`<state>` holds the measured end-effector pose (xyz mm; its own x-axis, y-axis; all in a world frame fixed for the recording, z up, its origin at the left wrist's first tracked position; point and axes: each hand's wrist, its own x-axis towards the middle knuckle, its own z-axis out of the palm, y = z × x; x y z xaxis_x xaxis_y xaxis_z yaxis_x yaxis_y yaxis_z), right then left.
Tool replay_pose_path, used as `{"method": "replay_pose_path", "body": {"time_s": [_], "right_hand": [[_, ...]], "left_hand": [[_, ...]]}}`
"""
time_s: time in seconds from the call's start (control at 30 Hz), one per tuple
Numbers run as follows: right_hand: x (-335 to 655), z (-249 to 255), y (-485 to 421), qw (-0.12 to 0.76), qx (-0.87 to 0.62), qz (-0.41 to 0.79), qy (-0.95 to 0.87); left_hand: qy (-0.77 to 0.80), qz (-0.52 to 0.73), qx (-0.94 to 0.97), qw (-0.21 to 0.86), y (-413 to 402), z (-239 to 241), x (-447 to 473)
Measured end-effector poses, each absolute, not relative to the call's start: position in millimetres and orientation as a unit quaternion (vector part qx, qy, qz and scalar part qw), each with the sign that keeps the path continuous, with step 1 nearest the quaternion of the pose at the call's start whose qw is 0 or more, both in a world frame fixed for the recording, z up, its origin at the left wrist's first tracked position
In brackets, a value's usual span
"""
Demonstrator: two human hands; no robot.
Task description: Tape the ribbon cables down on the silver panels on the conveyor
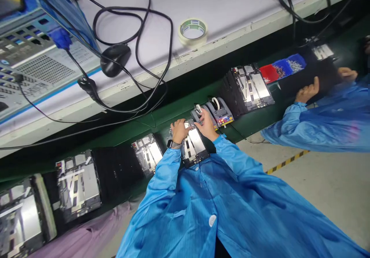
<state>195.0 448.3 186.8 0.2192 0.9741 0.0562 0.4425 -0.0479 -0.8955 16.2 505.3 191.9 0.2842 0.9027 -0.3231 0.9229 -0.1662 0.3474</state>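
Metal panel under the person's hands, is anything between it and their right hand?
Nothing visible: the right hand sits at the edge of the metal panel with nothing between them. The left hand is on the panel's other side, and the tape dispenser lies beyond the right hand, not between.

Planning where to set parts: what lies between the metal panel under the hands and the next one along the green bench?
In the head view, two tape dispensers sit between that panel and the next one.

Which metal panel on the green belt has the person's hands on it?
The metal panel under the left hand and right hand; the other panels lie untouched.
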Motion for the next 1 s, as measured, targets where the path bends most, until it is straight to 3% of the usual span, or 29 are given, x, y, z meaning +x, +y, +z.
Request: {"method": "replay_pose_path", "body": {"time_s": [0.17, 0.4, 0.7, 1.0], "right_hand": [[202, 193, 484, 0.242, -0.586, 0.279, -0.721], [213, 206, 493, 0.141, -0.528, 0.232, -0.805], [204, 211, 511, 0.064, -0.469, 0.16, -0.866], [202, 207, 511, 0.056, -0.481, 0.151, -0.862]], "left_hand": [[0.581, -0.039, 0.772, 0.255, 507, 196, 15], [0.588, -0.06, 0.758, 0.275, 515, 199, 14], [0.583, -0.104, 0.749, 0.297, 533, 201, 14], [0.575, -0.088, 0.758, 0.294, 529, 194, 13]]}}
